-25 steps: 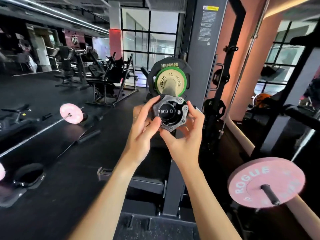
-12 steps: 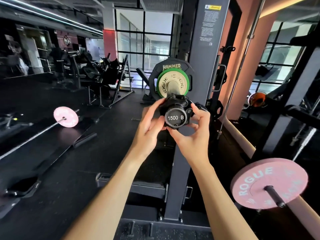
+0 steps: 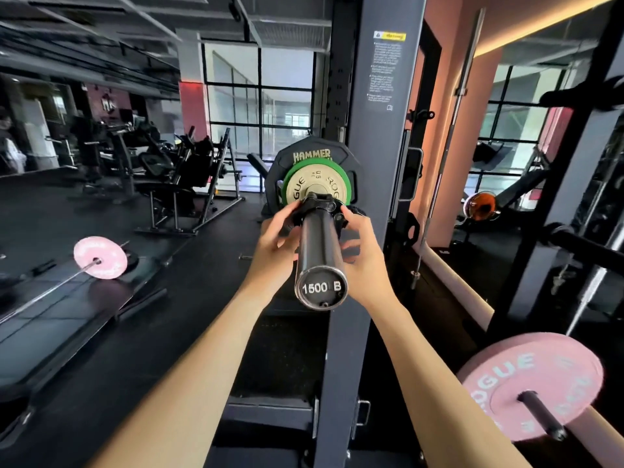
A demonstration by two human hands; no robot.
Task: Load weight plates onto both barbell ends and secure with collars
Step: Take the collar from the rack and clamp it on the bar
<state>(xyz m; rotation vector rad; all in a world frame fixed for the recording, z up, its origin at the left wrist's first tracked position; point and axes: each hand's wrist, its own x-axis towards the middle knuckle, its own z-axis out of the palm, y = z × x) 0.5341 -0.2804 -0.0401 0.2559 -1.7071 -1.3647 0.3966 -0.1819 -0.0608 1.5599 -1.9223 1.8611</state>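
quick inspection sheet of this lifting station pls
surface: dark rubber floor
job's things: barbell sleeve carries black Hammer plate and green-rimmed Rogue plate; collar sits up against them
clutter: pink plate on a peg at lower right; pink-plated bar on the floor
grippers: left hand and right hand both grip the collar
cables: nothing seen
surroundings: rack upright, gym machines, windows

- The barbell sleeve [image 3: 320, 244] points toward the camera, in front of a rack upright [image 3: 371, 163].
- A collar [image 3: 320, 206] sits on the sleeve, just before two stacked plates [image 3: 315, 173].
- The left hand [image 3: 277, 244] holds the collar's left side, the right hand [image 3: 363, 251] its right.
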